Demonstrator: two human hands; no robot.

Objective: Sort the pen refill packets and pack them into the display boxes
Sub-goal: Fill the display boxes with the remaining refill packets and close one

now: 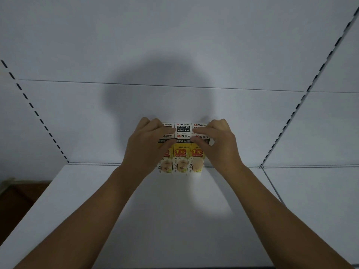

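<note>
Three yellow-and-white pen refill boxes [182, 159] stand upright side by side at the back of a white shelf [174, 210], against the rear wall. Their white top flaps read MG-6139. My left hand [147, 144] grips the left box, its fingers curled over the top and its thumb on the front. My right hand [215, 142] grips the right box the same way. The middle box [182, 131] shows between the two hands. The outer sides of the row are hidden by my hands.
The white back panel [174, 55] rises behind the boxes. Slotted shelf uprights [35, 111] [303, 100] run diagonally at the left and right. A neighbouring shelf [320, 191] lies to the right. A dark brown floor area [17, 202] shows at the lower left.
</note>
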